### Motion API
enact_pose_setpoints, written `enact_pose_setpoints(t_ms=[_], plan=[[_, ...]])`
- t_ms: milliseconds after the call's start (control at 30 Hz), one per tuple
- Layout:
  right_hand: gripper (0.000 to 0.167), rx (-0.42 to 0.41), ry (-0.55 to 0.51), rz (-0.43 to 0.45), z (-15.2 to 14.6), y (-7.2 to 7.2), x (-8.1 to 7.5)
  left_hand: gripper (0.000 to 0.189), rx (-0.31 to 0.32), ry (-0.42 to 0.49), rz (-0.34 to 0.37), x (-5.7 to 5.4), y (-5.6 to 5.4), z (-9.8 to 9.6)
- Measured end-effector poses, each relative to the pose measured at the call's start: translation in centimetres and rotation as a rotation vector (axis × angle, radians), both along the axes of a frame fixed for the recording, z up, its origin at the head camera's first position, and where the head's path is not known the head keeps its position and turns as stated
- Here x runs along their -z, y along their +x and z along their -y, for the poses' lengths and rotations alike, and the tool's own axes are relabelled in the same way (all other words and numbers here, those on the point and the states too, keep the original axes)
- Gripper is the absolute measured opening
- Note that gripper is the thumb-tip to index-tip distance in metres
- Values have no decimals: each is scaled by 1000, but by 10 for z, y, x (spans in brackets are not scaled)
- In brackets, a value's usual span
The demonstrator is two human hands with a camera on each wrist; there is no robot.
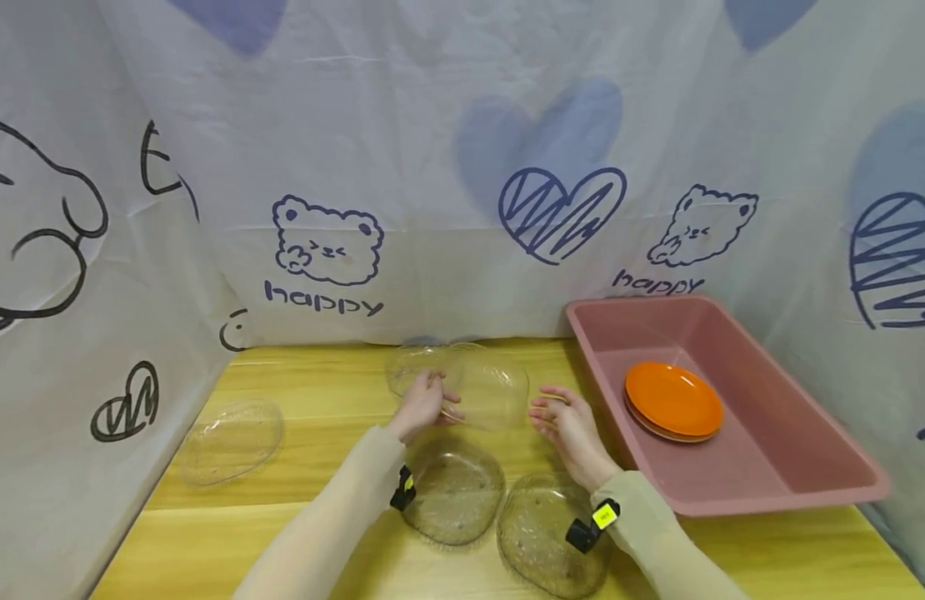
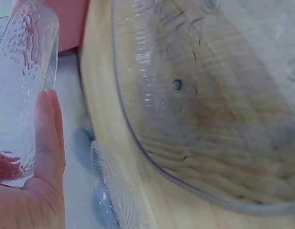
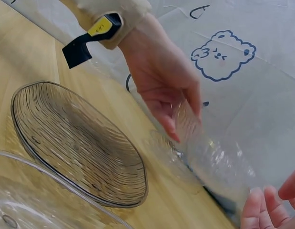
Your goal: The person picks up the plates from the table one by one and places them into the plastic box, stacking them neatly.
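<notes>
My left hand [image 1: 425,406] pinches the left edge of a clear, textured dish [image 1: 498,393], tilted up above the table. In the left wrist view its thumb and fingers lie on either side of the dish. My right hand [image 1: 571,427] is by the dish's right side, fingers loosely bent and apart, with nothing in them. Another clear dish [image 1: 404,363] lies behind the left hand, partly hidden. Below the hands are two smoky grey ribbed dishes, one [image 1: 457,496] near the left wrist and one [image 1: 545,542] partly under the right wrist.
One more clear dish [image 1: 233,443] lies at the table's left side. A pink basin [image 1: 762,475] stands at the right, holding a small stack of plates with an orange plate [image 1: 672,398] on top. A printed white cloth [image 1: 432,150] hangs behind and at the sides.
</notes>
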State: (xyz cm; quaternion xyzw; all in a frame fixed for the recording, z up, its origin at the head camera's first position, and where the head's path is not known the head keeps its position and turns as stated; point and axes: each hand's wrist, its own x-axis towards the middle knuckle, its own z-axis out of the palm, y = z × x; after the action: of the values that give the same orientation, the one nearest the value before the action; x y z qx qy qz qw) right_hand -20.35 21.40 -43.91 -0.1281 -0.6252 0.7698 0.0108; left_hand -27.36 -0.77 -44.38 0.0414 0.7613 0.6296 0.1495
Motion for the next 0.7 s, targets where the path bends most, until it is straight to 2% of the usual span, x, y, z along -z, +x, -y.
enact_pose_setpoints(t_ms=[133,300,400,533,700], plan=[[34,-3,-1,-3,3,-3,3,47,-44,66,-12,-4,6,7],[39,-21,-14,15,7,-7,6,47,-70,127,-16,-10,14,10],[38,-42,-68,29,8,-8,5,46,-78,146,-26,-15,20,9],[31,-68,-193,37,9,-10,0,46,-70,182,-37,-21,29,6],[39,-125,-251,30,11,-10,-5,45,-68,218,-36,-22,37,4]])
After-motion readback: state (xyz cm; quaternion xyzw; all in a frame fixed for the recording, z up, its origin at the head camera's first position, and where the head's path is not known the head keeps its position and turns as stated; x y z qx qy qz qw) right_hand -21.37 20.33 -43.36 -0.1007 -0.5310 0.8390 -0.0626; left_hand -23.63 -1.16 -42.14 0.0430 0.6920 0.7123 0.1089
